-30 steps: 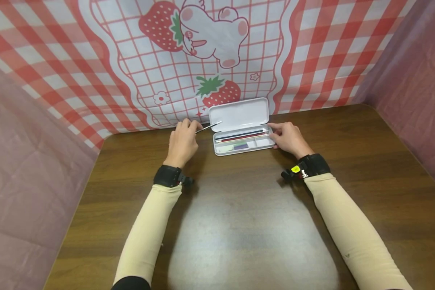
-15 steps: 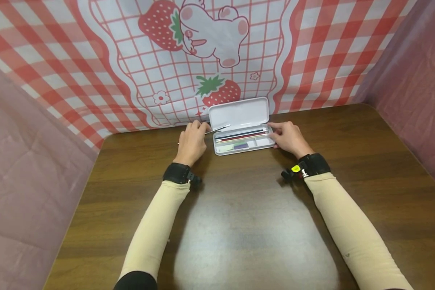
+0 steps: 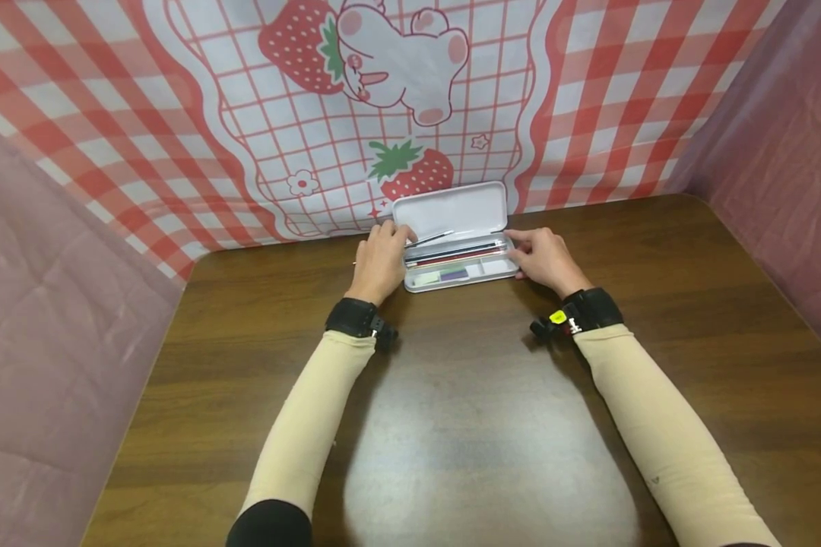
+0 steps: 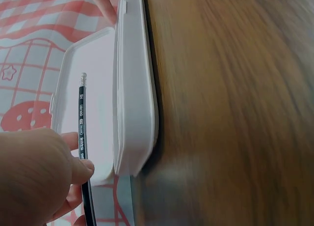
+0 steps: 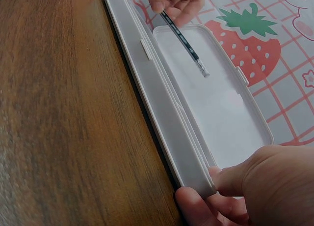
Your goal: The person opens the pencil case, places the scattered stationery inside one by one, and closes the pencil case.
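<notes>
A white pencil case [image 3: 462, 283] stands open at the table's back, its lid [image 3: 451, 207] raised against the cloth. Between thumb and fingers my left hand [image 3: 381, 262] pinches a dark pencil [image 4: 82, 113] with a white eraser tip. That end points right, over the lid's inner face and above the case's left part. At the opposite end, my right hand [image 3: 546, 258] grips the case's corner, thumb on the rim and fingers at the outer side. Several pencils [image 3: 451, 255] lie lengthwise inside the case. A green-and-purple block [image 3: 454, 274] sits in the front compartment.
The brown wooden table [image 3: 465, 395] reaches toward me from the case. Behind it hangs a red-and-white checked cloth [image 3: 609, 99] with strawberry prints. Pink drapes [image 3: 61, 342] close off both sides.
My left hand has moved right with the pencil, from left of the case to its left end; the eraser tip now reaches farther across the lid. My right hand has stayed on the case.
</notes>
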### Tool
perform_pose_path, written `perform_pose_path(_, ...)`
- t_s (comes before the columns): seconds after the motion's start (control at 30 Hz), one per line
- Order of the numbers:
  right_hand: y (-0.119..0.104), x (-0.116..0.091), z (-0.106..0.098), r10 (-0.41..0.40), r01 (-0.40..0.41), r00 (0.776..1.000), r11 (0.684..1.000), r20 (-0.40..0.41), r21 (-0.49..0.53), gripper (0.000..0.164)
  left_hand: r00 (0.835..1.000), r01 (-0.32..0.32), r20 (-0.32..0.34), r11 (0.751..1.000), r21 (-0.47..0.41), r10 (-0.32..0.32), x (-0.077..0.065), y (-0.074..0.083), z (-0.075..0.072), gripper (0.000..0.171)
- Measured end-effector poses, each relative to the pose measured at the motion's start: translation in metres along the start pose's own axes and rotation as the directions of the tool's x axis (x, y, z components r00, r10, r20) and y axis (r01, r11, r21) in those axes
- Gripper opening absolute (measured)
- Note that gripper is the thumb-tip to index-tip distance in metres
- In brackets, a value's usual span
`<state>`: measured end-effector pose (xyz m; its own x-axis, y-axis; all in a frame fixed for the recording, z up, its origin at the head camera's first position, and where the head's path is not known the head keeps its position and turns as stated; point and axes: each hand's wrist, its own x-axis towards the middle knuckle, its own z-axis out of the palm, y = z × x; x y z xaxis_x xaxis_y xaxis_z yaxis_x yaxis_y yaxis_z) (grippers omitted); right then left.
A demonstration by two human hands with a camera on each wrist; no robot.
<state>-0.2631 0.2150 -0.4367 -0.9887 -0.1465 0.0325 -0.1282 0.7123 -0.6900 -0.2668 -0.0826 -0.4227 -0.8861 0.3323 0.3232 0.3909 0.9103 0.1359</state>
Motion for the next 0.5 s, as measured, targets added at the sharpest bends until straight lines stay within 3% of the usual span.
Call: perform_pose_path(0.5,-0.001,0.000,0.001,0.000,-0.001,1.000,1.000,-0.012,-0.005,0.048,1.000,-0.013,0.016,1.000,-0.011,0.013,0.015,0.032,0.010,0.038)
